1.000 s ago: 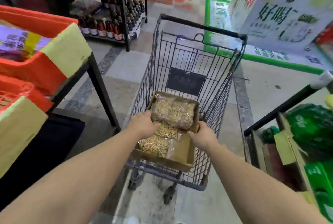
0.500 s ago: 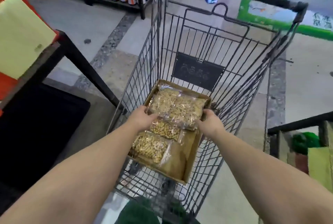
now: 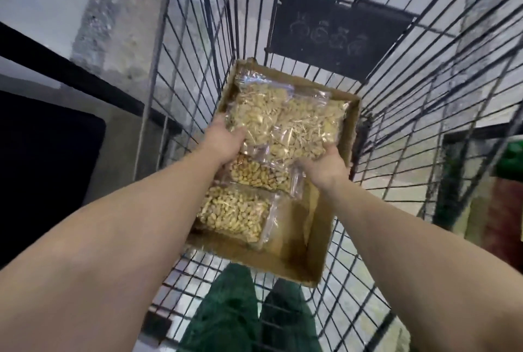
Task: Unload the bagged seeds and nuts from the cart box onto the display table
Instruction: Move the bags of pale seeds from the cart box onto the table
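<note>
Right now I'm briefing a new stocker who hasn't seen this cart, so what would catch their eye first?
First, the clear bags of pale seeds at the far end of the cardboard box, gripped by the left hand and right hand. Two more bags of nuts lie nearer in the box, which sits in the wire cart.

Your arms were bare from the hands up to the frame's lower edge, with no sleeves, watch or bands in sight. Your left hand (image 3: 225, 141) and right hand (image 3: 325, 166) wore no gloves or rings that could be made out. Below, seen through the wire, you wore dark green trousers (image 3: 226, 312), both legs side by side, the fabric plain and slightly blurred.
</note>
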The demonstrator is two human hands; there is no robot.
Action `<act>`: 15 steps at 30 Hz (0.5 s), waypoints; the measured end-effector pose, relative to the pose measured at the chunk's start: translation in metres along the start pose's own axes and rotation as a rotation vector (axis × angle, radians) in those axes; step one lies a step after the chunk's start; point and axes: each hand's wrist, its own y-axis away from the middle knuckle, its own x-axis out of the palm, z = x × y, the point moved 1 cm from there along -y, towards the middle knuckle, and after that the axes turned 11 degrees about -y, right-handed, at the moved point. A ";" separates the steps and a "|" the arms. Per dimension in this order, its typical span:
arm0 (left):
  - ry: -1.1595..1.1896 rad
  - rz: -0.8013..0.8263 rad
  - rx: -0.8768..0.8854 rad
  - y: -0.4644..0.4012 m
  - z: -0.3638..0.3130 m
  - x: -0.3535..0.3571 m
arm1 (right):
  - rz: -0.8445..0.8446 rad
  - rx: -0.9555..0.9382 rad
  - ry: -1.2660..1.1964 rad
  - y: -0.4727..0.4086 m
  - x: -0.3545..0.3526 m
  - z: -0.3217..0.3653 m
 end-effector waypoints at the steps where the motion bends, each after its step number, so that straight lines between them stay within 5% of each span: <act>1: 0.016 0.008 0.000 -0.006 -0.002 0.003 | -0.020 0.018 -0.032 -0.006 0.004 0.000; 9: -0.104 -0.035 -0.089 -0.032 -0.005 0.021 | -0.056 0.089 -0.180 -0.028 0.026 0.007; 15: 0.036 0.052 -0.149 -0.036 0.002 0.012 | -0.016 0.165 -0.338 -0.031 0.027 0.014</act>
